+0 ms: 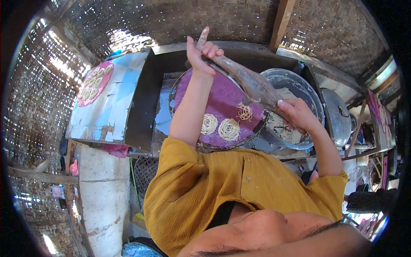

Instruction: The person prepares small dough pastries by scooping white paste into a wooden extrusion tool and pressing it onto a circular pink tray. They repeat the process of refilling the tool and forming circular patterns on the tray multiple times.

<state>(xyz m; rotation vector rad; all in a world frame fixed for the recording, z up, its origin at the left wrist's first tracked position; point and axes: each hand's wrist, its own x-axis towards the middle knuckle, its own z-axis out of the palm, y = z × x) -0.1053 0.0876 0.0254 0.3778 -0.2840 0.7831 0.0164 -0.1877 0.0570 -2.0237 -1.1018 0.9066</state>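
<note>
A long, worn wooden hand press (252, 83) is held slantwise between both my hands, over a round tray with a purple cloth (192, 96). My left hand (202, 53) grips its far left end, with one finger stretched out along the top. Around its near right end my right hand (296, 112) is closed, above the rim of a metal basin (319, 103). Below the press, near its middle, lies a loose nest of dough strands (245, 112). Two fuller strand coils, a left one (209, 124) and a middle one (229, 129), rest on the cloth's near part.
To the left, a blue-and-white covered surface (115, 98) bears a pink cloth with several more coils (95, 84). Pale dough or batter lies in the basin. A large metal lid (336, 113) stands right of it. Woven bamboo walls (180, 23) close in behind.
</note>
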